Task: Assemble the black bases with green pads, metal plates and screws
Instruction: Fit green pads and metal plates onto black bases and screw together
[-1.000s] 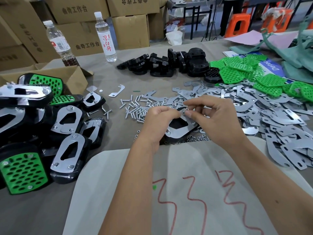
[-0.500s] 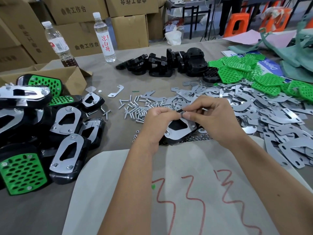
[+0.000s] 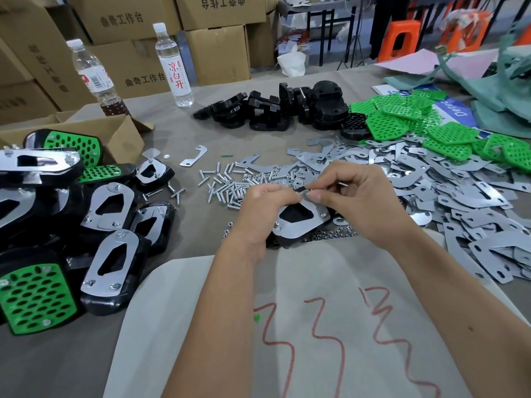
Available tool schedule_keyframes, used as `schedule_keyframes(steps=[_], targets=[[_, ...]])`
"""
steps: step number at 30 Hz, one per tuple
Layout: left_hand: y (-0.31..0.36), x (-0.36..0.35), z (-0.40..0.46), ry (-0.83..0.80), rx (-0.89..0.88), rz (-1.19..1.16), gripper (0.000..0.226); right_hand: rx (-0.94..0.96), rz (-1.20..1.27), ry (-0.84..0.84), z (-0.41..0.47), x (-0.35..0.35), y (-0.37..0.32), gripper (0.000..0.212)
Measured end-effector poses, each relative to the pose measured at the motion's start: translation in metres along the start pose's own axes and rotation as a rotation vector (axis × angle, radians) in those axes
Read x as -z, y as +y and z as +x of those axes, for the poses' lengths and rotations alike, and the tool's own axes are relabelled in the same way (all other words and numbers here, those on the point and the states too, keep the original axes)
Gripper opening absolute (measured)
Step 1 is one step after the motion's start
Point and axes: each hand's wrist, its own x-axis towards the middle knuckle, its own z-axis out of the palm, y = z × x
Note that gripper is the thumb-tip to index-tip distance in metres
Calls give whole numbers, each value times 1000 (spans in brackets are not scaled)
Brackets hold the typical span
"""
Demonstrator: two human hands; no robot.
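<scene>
- Your left hand and right hand meet fingertip to fingertip near the middle of the table; fingers of both are curled and pinch a small dark part between them. What the part is cannot be told.
- The base in work lies directly under the pinch, black, metal plate up, screw heads showing at its corners; your left palm rests along its left edge.
- Loose screws lie just beyond your left hand; small nuts are strewn along the base's near side.
- Loose metal plates are heaped toward the right edge, green pads beyond them near the far right corner.
- Bare black bases sit in a cluster toward the far edge.
- Finished assemblies are piled at the left edge.
- An open cardboard box stands behind that pile; one assembly leans at its front, contents otherwise hidden.
- Two bottles stand at the far left.
</scene>
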Motion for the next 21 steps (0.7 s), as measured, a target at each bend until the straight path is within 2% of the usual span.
schedule_keyframes(steps=[4,9,14,21], targets=[[0,3,-1,-43,16,-25,9,20,39,-63,0,4,-5,9],[1,3,-3,-68,4,-2,9,-1,1,-29,-2,4,-5,10],[-1,4,-1,-70,5,13,22,-35,5,-22,-3,4,-5,13],[0,1,-1,-61,37,24,10,-28,-28,15,-4,0,-6,18]])
